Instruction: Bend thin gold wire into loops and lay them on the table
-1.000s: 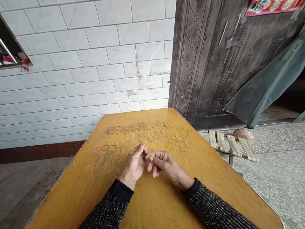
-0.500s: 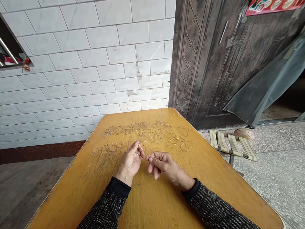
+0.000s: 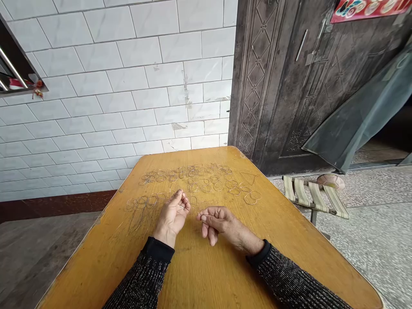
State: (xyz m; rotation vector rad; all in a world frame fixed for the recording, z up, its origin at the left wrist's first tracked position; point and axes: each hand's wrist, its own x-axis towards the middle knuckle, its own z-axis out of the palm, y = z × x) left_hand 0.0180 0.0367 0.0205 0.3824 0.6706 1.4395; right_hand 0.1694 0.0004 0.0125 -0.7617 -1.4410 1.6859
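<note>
My left hand (image 3: 171, 216) is raised above the table, palm partly up, thumb and fingertips pinched on a thin wire that barely shows. Close by on the right, my right hand (image 3: 222, 223) pinches a short piece of thin wire (image 3: 198, 214) between thumb and forefinger, its other fingers curled loosely below. A gap separates the two hands. Behind them, flower-like loops of bent wire (image 3: 192, 171) lie in rows on the wooden table (image 3: 206, 270). Left of my left hand is a cluster of looped wires (image 3: 141, 204) with long straight tails.
A triangular bent wire (image 3: 249, 177) lies near the table's far right. Beyond the right edge stand a striped-webbing folding stool (image 3: 317, 195) and a ball (image 3: 331, 182). A white tiled wall (image 3: 138, 94) and a dark carved door (image 3: 280, 86) close off the far side. A grey curtain (image 3: 360, 116) hangs at right.
My hands have drawn apart: the left shifted slightly left, the right slightly down. The wire that ran between their fingertips no longer visibly spans the gap.
</note>
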